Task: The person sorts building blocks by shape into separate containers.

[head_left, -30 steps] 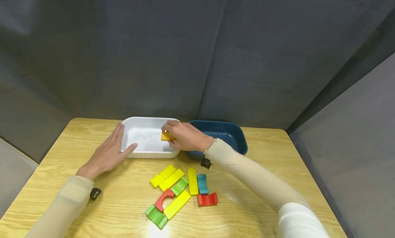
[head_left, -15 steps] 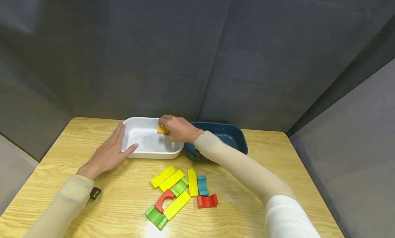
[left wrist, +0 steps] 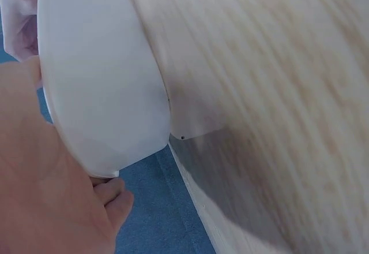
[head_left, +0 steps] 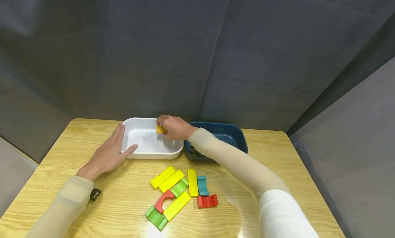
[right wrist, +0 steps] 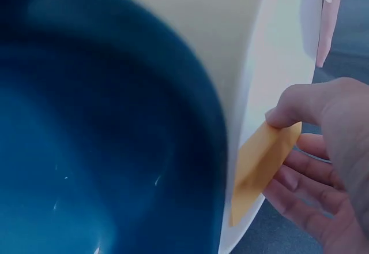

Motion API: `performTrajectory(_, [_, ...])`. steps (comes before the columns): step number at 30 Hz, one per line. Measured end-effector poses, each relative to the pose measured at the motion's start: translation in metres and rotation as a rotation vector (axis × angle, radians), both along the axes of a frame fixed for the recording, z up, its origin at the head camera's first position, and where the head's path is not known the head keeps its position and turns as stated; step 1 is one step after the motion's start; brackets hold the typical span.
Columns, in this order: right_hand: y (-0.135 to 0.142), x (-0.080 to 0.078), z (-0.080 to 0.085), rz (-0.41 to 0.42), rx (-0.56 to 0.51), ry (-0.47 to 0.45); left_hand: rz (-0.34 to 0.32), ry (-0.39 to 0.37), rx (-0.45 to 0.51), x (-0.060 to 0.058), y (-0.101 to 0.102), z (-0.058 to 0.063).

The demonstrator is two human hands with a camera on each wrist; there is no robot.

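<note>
My right hand (head_left: 176, 127) pinches a yellow-orange block (head_left: 161, 129) over the right half of a white tray (head_left: 154, 156). In the right wrist view the thumb presses one face of that block (right wrist: 262, 161), with fingers behind it. My left hand (head_left: 108, 150) rests against the tray's left side, its fingers straight along the outer wall and the thumb at the near rim. Seen from the left wrist, the left palm (left wrist: 46, 179) lies against the rim. Whether the held block touches the tray floor, I cannot tell.
Right of the white tray stands a dark blue tray (head_left: 241, 138), partly under my right forearm. In front lie several yellow blocks (head_left: 177, 206), green arched blocks (head_left: 156, 217), red arched blocks (head_left: 207, 201) and a blue arched block (head_left: 202, 186). A dark grey curtain (head_left: 148, 52) closes off the back.
My right hand has moved left and slightly away from me over the white tray, still pinching the yellow-orange block. The left hand has stayed at the tray's side.
</note>
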State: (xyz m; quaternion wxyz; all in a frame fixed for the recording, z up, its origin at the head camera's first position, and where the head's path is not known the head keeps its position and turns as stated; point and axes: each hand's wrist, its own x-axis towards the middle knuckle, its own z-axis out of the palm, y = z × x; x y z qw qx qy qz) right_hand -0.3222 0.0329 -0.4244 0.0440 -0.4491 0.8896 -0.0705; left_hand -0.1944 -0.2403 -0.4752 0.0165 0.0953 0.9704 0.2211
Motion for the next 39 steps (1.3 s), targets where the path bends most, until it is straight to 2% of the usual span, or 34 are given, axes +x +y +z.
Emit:
performTrajectory(9, [0.000,-0.003,0.001,-0.010,0.008,-0.008,0.000,0.004,0.001,0.003,0.003,0.003])
performTrajectory(22, [-0.001,-0.006,0.001,-0.063,0.033,-0.040,-0.013,0.011,0.009,0.000,0.002,0.003])
performTrajectory(31, [0.003,-0.001,0.007,-0.067,-0.045,-0.035,-0.012,-0.011,-0.004,-0.002,0.000,0.004])
performTrajectory(39, [0.006,0.012,0.016,-0.037,-0.050,-0.002,-0.011,-0.014,-0.004,-0.003,-0.003,0.002])
